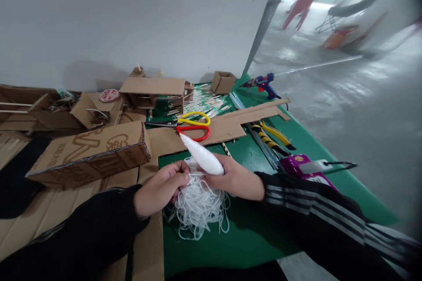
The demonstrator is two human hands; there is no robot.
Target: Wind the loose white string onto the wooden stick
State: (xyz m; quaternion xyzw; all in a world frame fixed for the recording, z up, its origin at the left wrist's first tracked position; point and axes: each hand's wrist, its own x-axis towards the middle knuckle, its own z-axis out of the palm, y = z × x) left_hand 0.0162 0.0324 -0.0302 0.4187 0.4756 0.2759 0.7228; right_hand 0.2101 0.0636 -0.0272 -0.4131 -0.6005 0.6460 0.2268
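My right hand point(239, 176) is wrapped round the thick end of a white, spindle-shaped bundle of wound yarn point(203, 156), its pointed tip tilted up and to the left. Close beside it, my left hand point(161, 186) pinches a strand of white yarn between thumb and fingers. Beneath both hands a loose, tangled heap of white yarn point(201, 210) spreads over the green table top point(257, 237). Scissors point(194, 127) with one red and one yellow handle lie just beyond the spindle's tip, on a strip of cardboard point(227, 125).
A printed cardboard box point(92, 153) stands on the left. At the back are a cardboard structure point(153, 85), wrapped thin sticks point(204, 102) and a small open box point(223, 82). On the right lie a blue glue gun point(265, 84), yellow-and-black pliers point(275, 136) and a purple device point(293, 164).
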